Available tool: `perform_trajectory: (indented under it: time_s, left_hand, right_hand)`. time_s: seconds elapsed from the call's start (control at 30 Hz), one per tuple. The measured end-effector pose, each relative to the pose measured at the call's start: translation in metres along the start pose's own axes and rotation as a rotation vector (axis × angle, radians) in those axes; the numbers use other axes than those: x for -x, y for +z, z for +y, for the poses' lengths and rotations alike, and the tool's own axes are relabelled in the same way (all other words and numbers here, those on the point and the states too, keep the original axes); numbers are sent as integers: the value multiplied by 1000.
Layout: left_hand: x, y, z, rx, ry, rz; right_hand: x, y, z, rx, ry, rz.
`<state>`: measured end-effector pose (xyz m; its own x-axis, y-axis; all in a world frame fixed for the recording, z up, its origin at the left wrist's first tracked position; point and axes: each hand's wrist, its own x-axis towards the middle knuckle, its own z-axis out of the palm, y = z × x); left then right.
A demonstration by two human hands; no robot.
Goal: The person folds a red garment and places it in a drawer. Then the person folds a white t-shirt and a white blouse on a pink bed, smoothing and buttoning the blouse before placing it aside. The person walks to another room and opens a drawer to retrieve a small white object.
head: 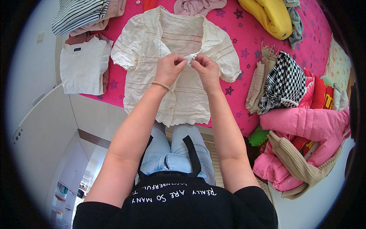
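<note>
A short-sleeved cream blouse [143, 73] with openwork bands and scalloped edges lies spread face up, its neckline away from me. My left hand [170, 68] pinches the front edge at the base of the neckline between thumb and fingers. Just beside it, my right hand [206, 70] grips the opposite front edge the same way. The fingertips almost meet, and whatever lies between them is mostly hidden. Below my hands the button placket [171, 107] runs down to the hem, which hangs slightly over the bed's near edge.
A pink star-patterned bedcover [228, 114] lies beneath. At left are a folded white top [83, 68] and striped clothing [81, 14]. To the right sit a houndstooth garment [290, 77], a pink padded jacket [311, 123] and a beige ribbed knit [294, 154]. Yellow clothing [268, 18] lies at the back.
</note>
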<state>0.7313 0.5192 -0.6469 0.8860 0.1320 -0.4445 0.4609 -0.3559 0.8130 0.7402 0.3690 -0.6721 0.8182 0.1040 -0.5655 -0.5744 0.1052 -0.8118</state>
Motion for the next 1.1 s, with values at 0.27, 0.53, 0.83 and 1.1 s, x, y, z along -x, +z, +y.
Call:
perform_trajectory:
  time_s: [0.27,0.53,0.83,1.1]
  left_hand:
    - [-3,7,6,-231,209,79]
    - [-10,-9,-7,-11,-110,142]
    - [-5,-1,-4,46,13,-33]
    - [-6,8,5,-143,118,75]
  right_hand:
    - [1,3,-5,63,-26,-11]
    - [-3,-5,-6,59,-41,18]
    - [-5,-1,-7,27,-41,-25]
    - [-5,-2,-8,193,-84,-36]
